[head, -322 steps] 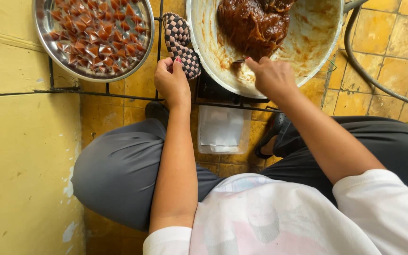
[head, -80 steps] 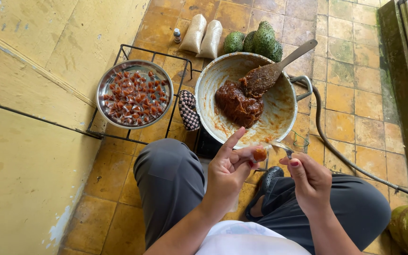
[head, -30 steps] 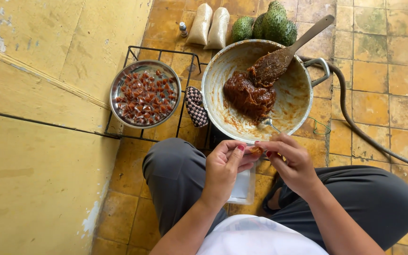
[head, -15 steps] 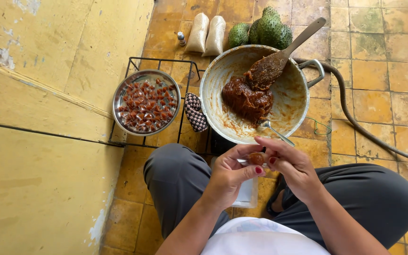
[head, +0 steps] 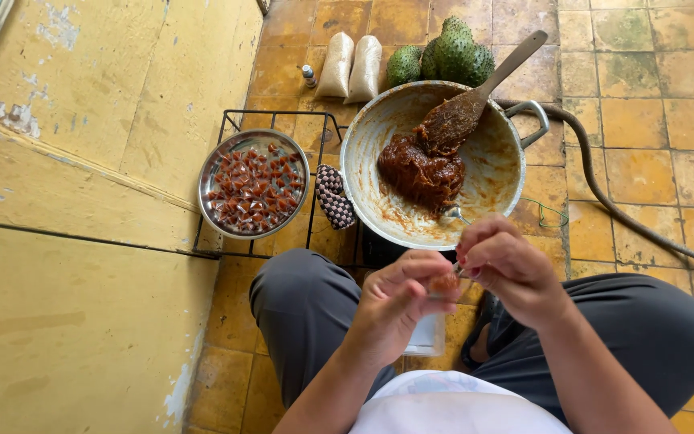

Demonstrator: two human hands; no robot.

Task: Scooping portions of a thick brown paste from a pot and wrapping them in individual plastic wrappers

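Observation:
My left hand [head: 399,299] and my right hand [head: 508,265] meet over my lap, both pinching a small lump of brown paste in a clear wrapper [head: 445,283]. Just beyond them stands a big metal pan [head: 501,173] smeared with paste, holding a brown mass [head: 419,170], a wooden spatula [head: 475,100] and a small spoon [head: 451,214]. Left of it a round steel tray [head: 210,173] holds several wrapped brown sweets [head: 252,191]. A stack of clear wrappers [head: 427,341] lies between my knees.
A checked cloth pad [head: 333,197] lies between tray and pan on a black wire rack [head: 271,119]. Behind are two white sacks [head: 353,66], green spiky fruits [head: 451,53] and a small bottle [head: 308,75]. A hose [head: 604,197] runs right. A yellow wall [head: 66,241] rises at left.
My hands came together from apart and now pinch the small piece between them. My view has tilted slightly, showing more of the floor behind the pan.

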